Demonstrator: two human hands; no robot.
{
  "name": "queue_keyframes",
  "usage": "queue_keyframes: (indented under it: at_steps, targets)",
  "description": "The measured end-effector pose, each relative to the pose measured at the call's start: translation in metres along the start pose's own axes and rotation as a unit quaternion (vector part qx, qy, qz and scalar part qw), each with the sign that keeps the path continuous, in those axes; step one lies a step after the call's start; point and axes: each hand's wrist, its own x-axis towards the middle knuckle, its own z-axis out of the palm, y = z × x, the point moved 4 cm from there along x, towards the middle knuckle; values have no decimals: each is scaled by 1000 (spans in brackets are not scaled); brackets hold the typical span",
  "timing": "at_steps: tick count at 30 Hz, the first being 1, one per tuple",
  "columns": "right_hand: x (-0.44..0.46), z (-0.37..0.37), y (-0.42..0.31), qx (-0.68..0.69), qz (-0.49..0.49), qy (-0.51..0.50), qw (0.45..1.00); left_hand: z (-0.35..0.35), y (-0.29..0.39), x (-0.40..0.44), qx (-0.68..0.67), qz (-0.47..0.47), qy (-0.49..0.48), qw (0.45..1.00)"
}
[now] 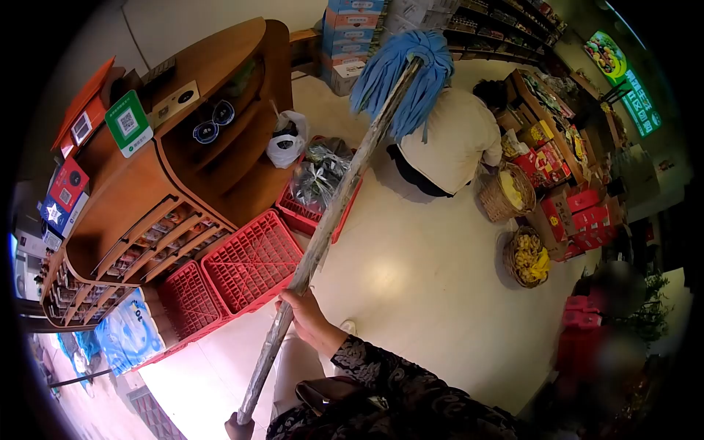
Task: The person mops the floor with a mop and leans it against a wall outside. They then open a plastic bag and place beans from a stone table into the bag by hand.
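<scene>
A mop with a blue strip head [422, 77] and a long, rough, greyish pole [341, 198] slants across the view from top to bottom left. My right hand [312, 319] is wrapped round the pole about two thirds of the way down, its dark patterned sleeve behind it. Near the bottom end of the pole, my left hand [240, 427] is closed round it, partly cut off by the dark edge. In the view, the mop head overlaps a crouching person in a pale top [447, 143]; I cannot tell how far apart they are.
Red plastic crates [253, 260] line the wooden counter [117, 227] at left, one holding a plastic-bagged bundle [323, 172]. Wicker baskets [502, 194] and red boxes [587, 220] stand at right. Stacked cartons [352, 33] are behind; pale floor [411, 308] lies between.
</scene>
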Motion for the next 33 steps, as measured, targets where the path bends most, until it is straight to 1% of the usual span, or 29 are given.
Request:
queue_keyframes:
  at_steps: [2,5,6,9,10,13,14,17,18,21,22,24,26,27,28,29,30,31,33]
  targets:
    - [32,-1,-33,2,12,-19,1000,16,42,16,-6,-3,20,1000]
    - [82,-10,-75,-8,29,18,999,39,105,48,-9,-7,26,1000]
    - [95,-7,-92,-4,30,-6,1000,47,124,56,-3,-11,25,1000]
    - [161,-21,-118,-6,67,-11,998,72,163,89,12,-31,37,999]
    - [182,-26,-129,-42,49,4,998,76,178,102,-3,-23,37,999]
    - [240,-36,-149,-35,86,61,994,80,216,138,27,-53,37,998]
    - [257,-35,-159,-38,95,52,993,76,228,152,20,-70,27,997]
    - [304,-30,-185,-12,110,81,991,54,260,193,73,-139,-118,980]
    - [327,-33,-191,-16,90,94,991,45,283,213,54,-110,-57,991]
    - [381,-40,-214,-4,119,80,990,47,318,261,56,-95,-75,991]
    - [396,-42,-227,-13,101,69,992,51,334,276,57,-70,-63,994]
    - [431,-53,-247,0,131,74,989,63,363,305,65,-24,-44,997]
    - [473,-72,-265,1,153,92,984,89,398,341,51,-10,-29,998]
    - [489,-76,-285,6,142,90,986,104,419,357,44,-7,-24,999]
    - [506,-81,-309,11,134,89,987,118,435,373,42,-29,-30,998]
    - [526,-87,-331,15,124,85,989,132,453,393,47,-28,-42,998]
    - [553,-99,-350,-13,131,106,986,149,466,411,44,-24,-69,996]
    - [569,-96,-384,-5,120,127,985,162,484,431,43,-17,-99,994]
    - [604,-107,-440,0,109,144,984,192,531,470,17,0,-53,998]
